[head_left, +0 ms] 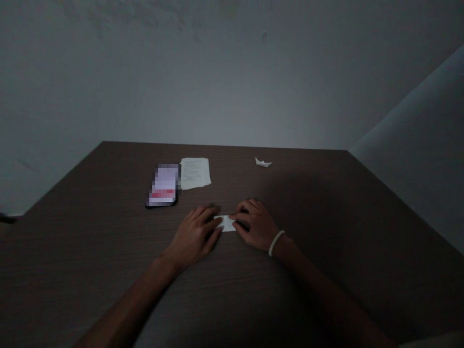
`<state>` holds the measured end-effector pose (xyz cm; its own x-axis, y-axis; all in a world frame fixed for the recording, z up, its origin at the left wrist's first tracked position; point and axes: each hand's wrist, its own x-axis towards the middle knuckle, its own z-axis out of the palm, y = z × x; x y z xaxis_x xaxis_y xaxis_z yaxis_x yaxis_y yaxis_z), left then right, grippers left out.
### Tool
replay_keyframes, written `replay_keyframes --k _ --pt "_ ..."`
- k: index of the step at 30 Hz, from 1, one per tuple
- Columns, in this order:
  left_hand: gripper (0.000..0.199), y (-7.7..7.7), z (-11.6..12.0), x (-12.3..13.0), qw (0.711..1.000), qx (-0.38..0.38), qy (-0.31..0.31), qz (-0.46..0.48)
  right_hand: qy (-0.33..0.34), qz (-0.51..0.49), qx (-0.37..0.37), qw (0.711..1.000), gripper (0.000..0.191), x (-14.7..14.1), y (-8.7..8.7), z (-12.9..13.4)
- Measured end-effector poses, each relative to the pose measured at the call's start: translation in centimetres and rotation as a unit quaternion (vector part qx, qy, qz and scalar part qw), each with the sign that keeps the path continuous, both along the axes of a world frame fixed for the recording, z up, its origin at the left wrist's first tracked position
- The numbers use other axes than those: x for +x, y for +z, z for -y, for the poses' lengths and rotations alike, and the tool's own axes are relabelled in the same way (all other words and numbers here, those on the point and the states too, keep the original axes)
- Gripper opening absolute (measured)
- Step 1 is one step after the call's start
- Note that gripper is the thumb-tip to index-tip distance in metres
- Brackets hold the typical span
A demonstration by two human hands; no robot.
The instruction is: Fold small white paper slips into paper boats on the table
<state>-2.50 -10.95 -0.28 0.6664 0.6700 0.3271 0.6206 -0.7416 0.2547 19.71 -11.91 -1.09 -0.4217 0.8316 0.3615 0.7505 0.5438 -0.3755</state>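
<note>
A small folded piece of printed white paper (227, 224) lies on the dark wooden table (224, 290) between my hands. My left hand (195, 234) touches its left end with thumb and fingertips. The fingers of my right hand (256, 224) grip its right end, and a beaded bracelet (276, 243) circles that wrist. Parts of both ends of the paper are hidden under the fingertips.
A phone (164, 185) with a blurred lit screen lies left of my hands. Beside it is a small stack of printed sheets (195, 173). A folded paper boat (263, 163) sits near the back edge, before a pale wall (224, 87).
</note>
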Motion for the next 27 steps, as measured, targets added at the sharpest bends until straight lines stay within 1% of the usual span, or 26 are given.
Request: replay_keyframes --k 5,11,19,23,27 --pt "0.03 -0.1 -0.1 0.2 1.0 0.002 0.01 -0.025 -0.001 0.005 0.0 1.0 0.018 0.0 0.2 0.1" --pt "0.035 0.5 0.0 0.5 0.997 0.011 0.016 -0.078 0.001 0.01 -0.001 1.0 0.019 0.0 0.2 0.1" --pt "0.033 1.2 -0.1 0.7 0.99 0.054 0.005 -0.133 -0.001 0.014 -0.01 1.0 0.021 0.0 0.2 0.1" --pt "0.032 1.7 -0.1 0.7 0.983 0.074 -0.01 -0.166 -0.006 0.02 -0.013 1.0 0.019 0.0 0.2 0.1" --pt "0.03 1.9 -0.2 0.4 0.98 0.082 -0.01 -0.18 -0.008 0.024 -0.014 1.0 0.018 -0.1 0.3 0.1"
